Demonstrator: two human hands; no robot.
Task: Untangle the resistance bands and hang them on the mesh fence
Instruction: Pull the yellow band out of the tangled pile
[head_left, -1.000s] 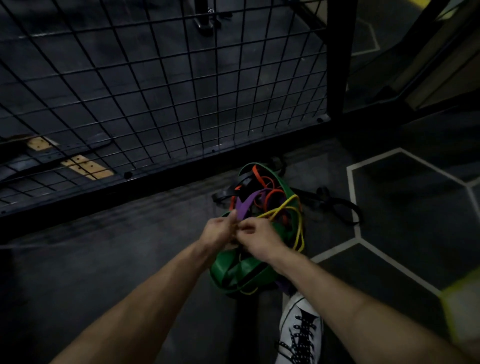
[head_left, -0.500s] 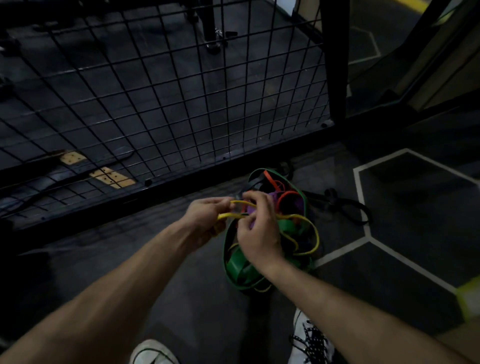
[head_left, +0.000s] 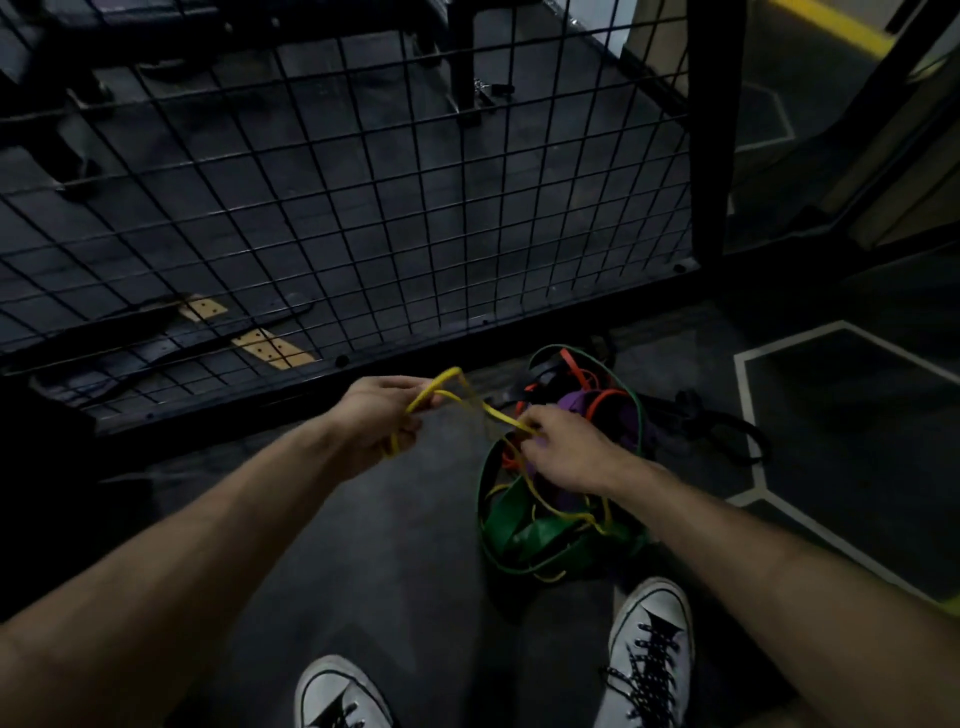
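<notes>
**Yellow band drawn out of the pile, both hands gripping**

Dark rubber floor (head_left: 405, 545) with pale painted lines at its right side; a black mesh fence (head_left: 363, 208) stands along the far edge, its post (head_left: 711, 130) toward the right.

Change since half a second ago: the hands have moved apart, and the left hand has carried its end of the yellow band away from the pile, toward the fence base.

The tangled pile of bands (head_left: 561, 467), green, purple, orange, black and yellow, lies on the floor near the fence base, ahead of the right shoe (head_left: 649, 649). The left shoe (head_left: 337, 696) shows at the bottom edge.

Left hand (head_left: 376, 421): fingers curled round the yellow band (head_left: 467, 400), a loop standing above the knuckles. Right hand (head_left: 566, 452): fingertips pinch the same band directly above the pile. The band spans the gap between the hands, then trails down into the pile.
</notes>
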